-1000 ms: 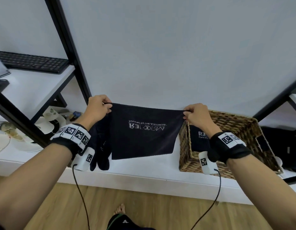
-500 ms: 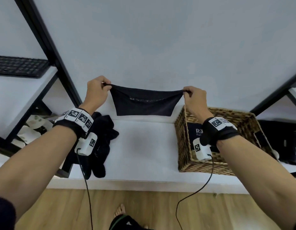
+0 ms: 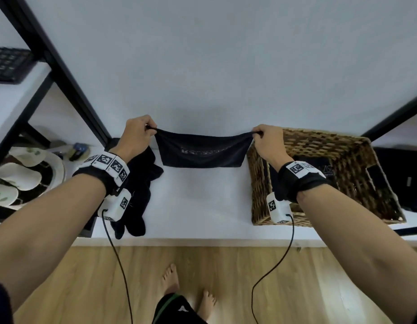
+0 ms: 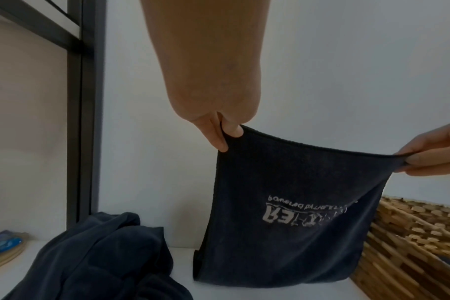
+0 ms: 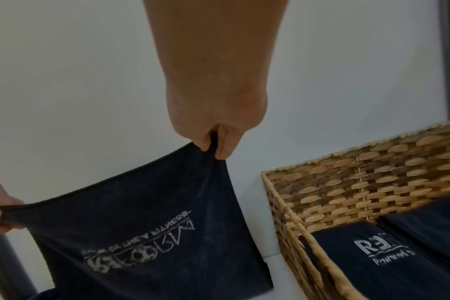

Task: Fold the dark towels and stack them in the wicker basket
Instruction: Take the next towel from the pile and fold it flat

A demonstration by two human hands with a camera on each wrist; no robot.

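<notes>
Nearest, both hands grip one dark towel (image 3: 201, 152) by its top corners, left hand (image 3: 137, 136) and right hand (image 3: 268, 139) holding it stretched above the white desk (image 3: 198, 202); beside it, the wicker basket (image 3: 256, 190) holds folded towels (image 5: 368, 249); unfolded towels (image 3: 142, 181) lie left.

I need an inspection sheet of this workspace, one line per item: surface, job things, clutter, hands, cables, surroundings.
Surface: white shelf, bare in the middle.
Job's things: held towel hangs between both hands above the shelf, logo upside down; unfolded pile at left; wicker basket at right holds folded towels.
Clutter: slippers on the lower left shelf.
Grippers: left hand and right hand each pinch a top corner.
Cables: black wrist cables hang toward the floor.
Surroundings: white wall, black frame, keyboard, wooden floor.
</notes>
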